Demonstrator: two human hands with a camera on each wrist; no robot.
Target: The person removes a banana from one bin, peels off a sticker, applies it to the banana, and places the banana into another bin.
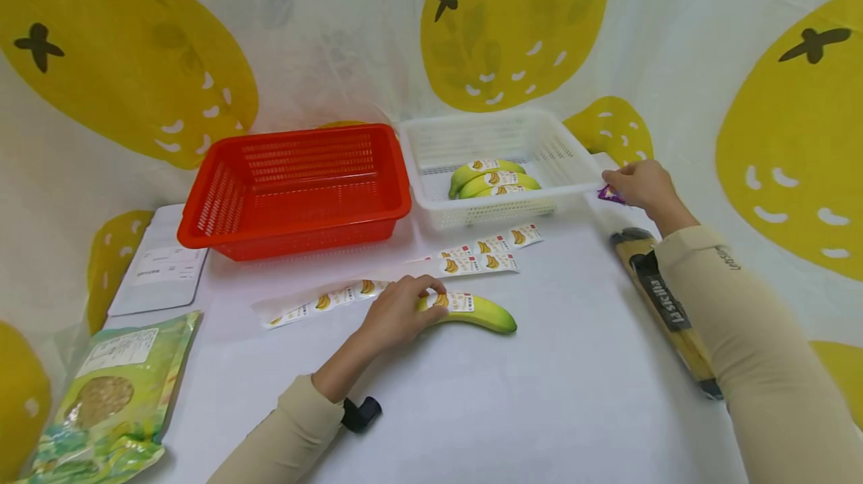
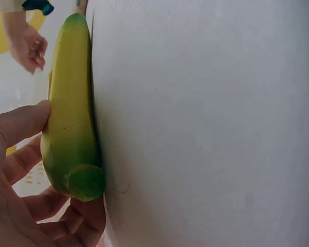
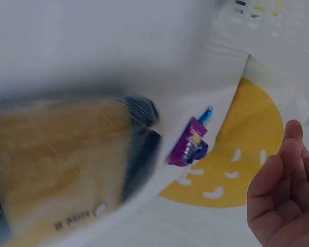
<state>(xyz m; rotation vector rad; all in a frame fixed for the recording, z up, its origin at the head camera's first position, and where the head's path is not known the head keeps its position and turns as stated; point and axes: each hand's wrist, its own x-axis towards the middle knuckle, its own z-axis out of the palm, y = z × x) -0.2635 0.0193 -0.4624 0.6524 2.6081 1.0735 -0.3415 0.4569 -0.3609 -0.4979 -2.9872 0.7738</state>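
Blurring purple packet (image 3: 188, 144), left hand (image 1: 398, 312) covering banana (image 1: 482, 312) stem end

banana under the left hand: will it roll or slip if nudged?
The banana lies on its curved side on the white table, so it would probably pivot rather than roll. Its smooth skin may slip. The left hand holds one end, likely steadying it.

The left hand (image 1: 398, 312) is laid low in the middle, its fingers (image 2: 20, 121) curled in a grip. The right arm is stretched far forward to the right, and the right hand (image 1: 642, 186) is kept loosely open, fingers (image 3: 286, 170) slightly bent.
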